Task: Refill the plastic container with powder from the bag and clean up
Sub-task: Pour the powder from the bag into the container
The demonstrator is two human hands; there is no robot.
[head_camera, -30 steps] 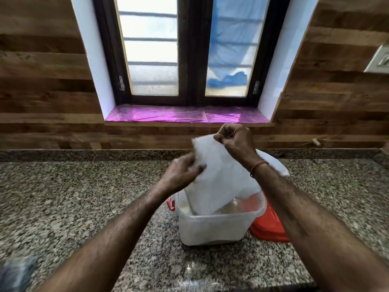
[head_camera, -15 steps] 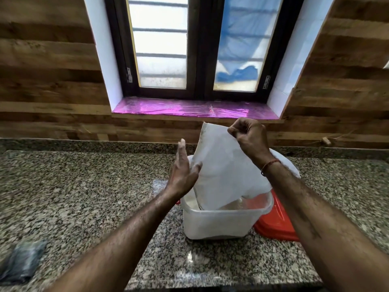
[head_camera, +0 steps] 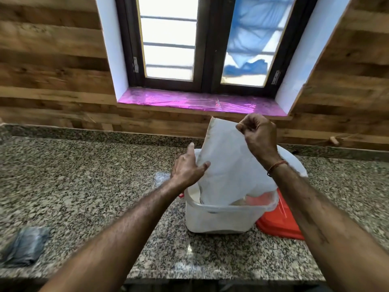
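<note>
The right hand [head_camera: 257, 135] is raised with its wrist bent. Its fingers are curled and pinch the top edge of the bag [head_camera: 227, 171], so the bag hangs below them. A thread band circles that wrist. The left hand [head_camera: 188, 169] reaches in from the lower left. Its fingers are straight and close together, the thumb is spread, and the palm side lies flat against the bag's left face without gripping.

There is one white bag. Its lower end dips into the one container [head_camera: 219, 220], which stands on the counter [head_camera: 84, 186] straight below both sets of fingers. One red lid [head_camera: 280, 223] lies flat under the right forearm, touching the container's right side. One grey cloth [head_camera: 23, 246] lies crumpled well to the left of the left fingers, near the counter's front edge.
</note>
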